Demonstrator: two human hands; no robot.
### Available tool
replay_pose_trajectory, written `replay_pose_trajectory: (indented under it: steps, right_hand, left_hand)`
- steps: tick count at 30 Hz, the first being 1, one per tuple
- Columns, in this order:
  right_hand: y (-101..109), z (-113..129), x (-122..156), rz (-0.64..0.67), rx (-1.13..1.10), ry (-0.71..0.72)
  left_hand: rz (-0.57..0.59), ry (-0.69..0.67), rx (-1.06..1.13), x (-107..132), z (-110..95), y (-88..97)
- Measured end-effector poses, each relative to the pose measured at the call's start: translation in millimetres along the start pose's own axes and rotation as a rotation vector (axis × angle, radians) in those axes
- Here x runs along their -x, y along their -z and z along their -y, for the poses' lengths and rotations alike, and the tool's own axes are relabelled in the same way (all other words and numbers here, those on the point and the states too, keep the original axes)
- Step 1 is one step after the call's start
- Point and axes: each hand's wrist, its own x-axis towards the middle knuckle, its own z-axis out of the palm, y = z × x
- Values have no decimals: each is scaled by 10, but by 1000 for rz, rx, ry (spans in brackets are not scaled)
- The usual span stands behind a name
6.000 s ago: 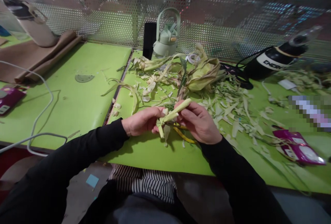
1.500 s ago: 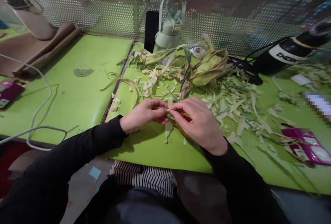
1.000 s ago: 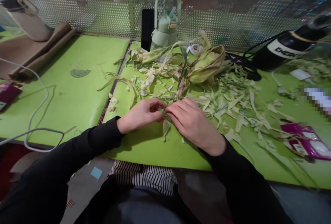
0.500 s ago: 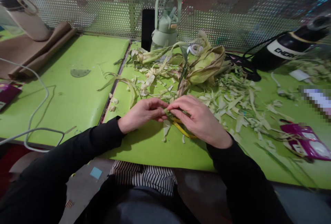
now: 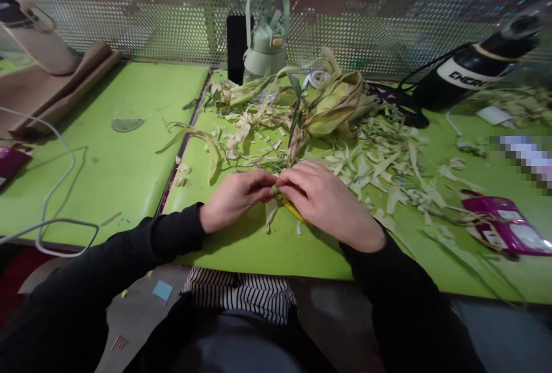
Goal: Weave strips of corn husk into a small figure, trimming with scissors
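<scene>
My left hand (image 5: 235,197) and my right hand (image 5: 325,200) meet fingertip to fingertip just above the green table (image 5: 129,160), near its front edge. Both are closed in a pinch on a small green stalk piece (image 5: 276,191), mostly hidden between the fingers. A yellow-handled tool (image 5: 292,210) pokes out beneath my right palm. A pale husk scrap (image 5: 271,213) hangs below the pinch. Behind my hands lies a pile of corn husks and leaves (image 5: 332,108), with cut husk strips (image 5: 383,160) scattered to the right.
A pale green bottle (image 5: 266,39) and a black block (image 5: 236,48) stand at the perforated back screen. A black bottle (image 5: 470,71) lies at right. A magenta packet (image 5: 502,226) sits at front right. A grey cable (image 5: 52,200) loops at left, brown folded paper (image 5: 56,97) beyond it.
Six seconds ago I held a longer pale stalk up between both hands. Since then my hands have dropped to the table and stayed pinched together; the view has shifted slightly.
</scene>
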Motion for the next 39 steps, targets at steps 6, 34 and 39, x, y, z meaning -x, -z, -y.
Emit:
replay_pose_trajectory:
  steps: [6, 34, 39]
  right_hand:
    - [-9, -1, -8, -43, -57, -11]
    - [-60, -86, -71, -255, 58, 130]
    - [-94, -31, -67, -167, 256, 173]
  left_hand:
    - [-15, -42, -77, -16, 17, -10]
    - [-48, 105, 413, -50, 24, 63]
    - [-76, 10, 120, -9, 38, 17]
